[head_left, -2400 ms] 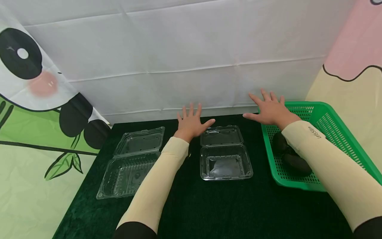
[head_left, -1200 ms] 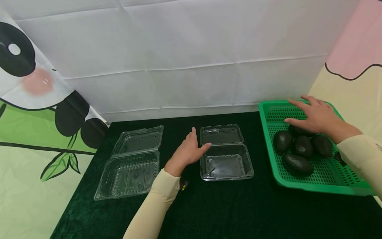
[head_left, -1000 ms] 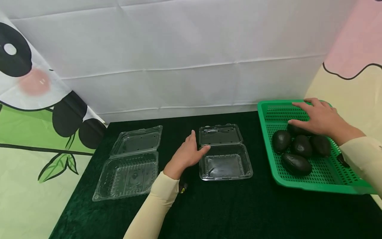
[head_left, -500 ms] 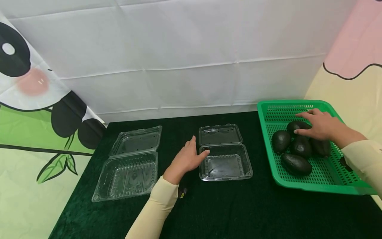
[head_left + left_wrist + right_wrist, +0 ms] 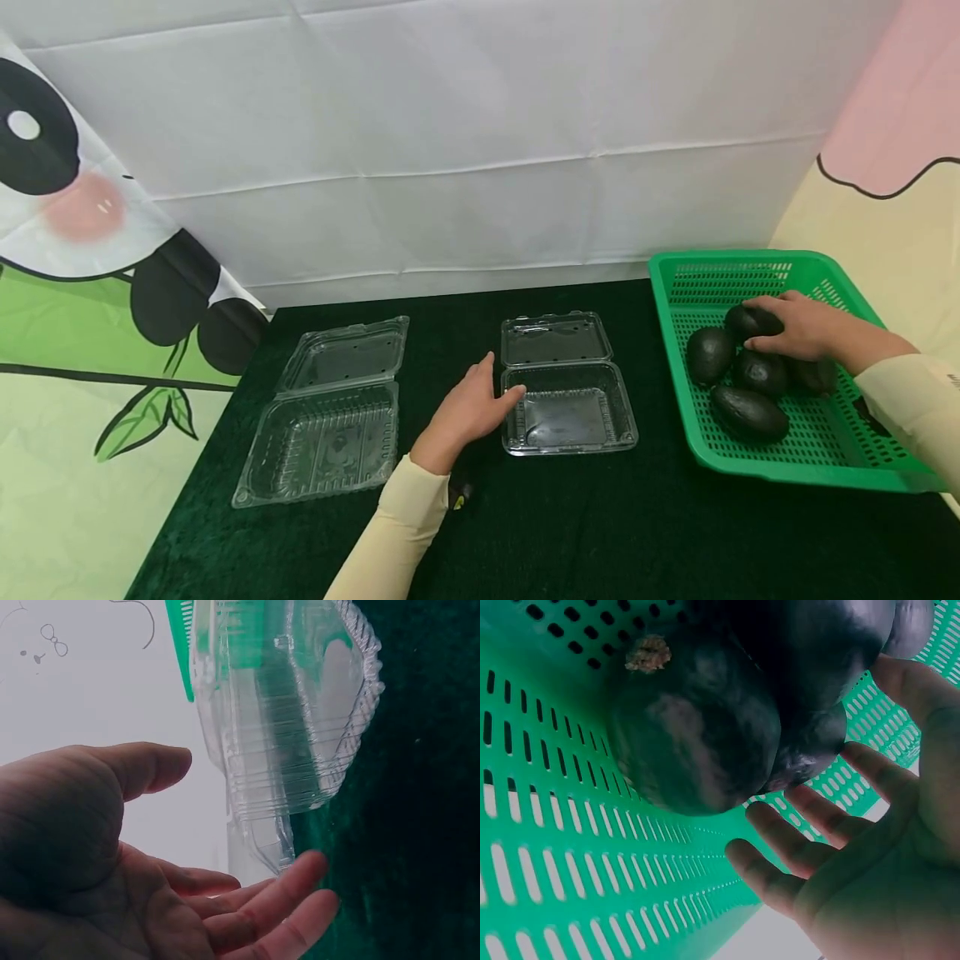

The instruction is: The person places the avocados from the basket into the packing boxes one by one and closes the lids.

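Note:
In the head view my right hand [image 5: 810,327] reaches into the green basket [image 5: 693,442]. Its fingers and thumb lie about the rearmost dark avocado [image 5: 750,323], which rests among several others, such as the front avocado [image 5: 750,414]. The right wrist view shows loosely bent fingers [image 5: 780,844] beside an avocado [image 5: 810,750]; firm contact is hard to tell. My left hand [image 5: 465,408], spread and holding nothing, hovers at the left side of the smaller clear clamshell box [image 5: 570,417]. The box [image 5: 300,727] stands beyond my left fingers in the left wrist view.
A larger clear clamshell box [image 5: 322,450] lies with its lid folded back on the left of the dark green cloth [image 5: 540,533]. A white cloth backdrop [image 5: 480,208] rises behind the table.
My right hand has moved from the back edge into the basket, then down onto the rearmost avocado. My left hand has drawn back toward me and stays beside the smaller box.

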{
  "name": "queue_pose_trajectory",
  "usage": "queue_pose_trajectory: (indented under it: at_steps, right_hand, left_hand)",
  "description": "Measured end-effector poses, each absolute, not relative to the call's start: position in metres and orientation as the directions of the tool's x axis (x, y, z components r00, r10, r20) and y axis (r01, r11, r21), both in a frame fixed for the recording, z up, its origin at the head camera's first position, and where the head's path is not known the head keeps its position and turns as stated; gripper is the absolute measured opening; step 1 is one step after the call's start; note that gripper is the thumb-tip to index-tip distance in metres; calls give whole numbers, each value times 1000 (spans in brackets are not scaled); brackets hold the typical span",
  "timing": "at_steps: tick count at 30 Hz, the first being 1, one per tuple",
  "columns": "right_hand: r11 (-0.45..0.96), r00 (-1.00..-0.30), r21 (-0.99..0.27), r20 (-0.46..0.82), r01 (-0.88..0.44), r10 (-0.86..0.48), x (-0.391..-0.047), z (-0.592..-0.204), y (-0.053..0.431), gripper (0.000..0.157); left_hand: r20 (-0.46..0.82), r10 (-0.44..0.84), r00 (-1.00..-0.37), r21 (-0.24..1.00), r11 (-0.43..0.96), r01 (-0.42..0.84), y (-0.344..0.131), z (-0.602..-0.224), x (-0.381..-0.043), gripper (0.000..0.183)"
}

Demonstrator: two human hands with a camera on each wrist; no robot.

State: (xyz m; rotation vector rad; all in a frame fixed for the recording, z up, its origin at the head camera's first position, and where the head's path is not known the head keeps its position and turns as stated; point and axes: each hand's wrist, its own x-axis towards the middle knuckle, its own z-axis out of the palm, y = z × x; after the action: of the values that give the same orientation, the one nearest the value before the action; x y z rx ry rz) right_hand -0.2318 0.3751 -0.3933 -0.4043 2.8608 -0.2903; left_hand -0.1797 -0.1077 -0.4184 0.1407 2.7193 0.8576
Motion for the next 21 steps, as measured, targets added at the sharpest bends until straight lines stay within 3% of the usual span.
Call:
queue_pose_trajectory:
  at_steps: [12, 21]
  right_hand:
    - [932, -927, -239, -194, -272, -320, -238, -399, 377, 57]
    - [940, -931, -212, -198, -266, -308, -247, -399, 378, 61]
  left_hand:
    - [-227, 177, -958, 604, 797, 4, -108, -429, -173, 77]
    - [-257, 198, -946, 655, 755, -20, -107, -432, -173, 71]
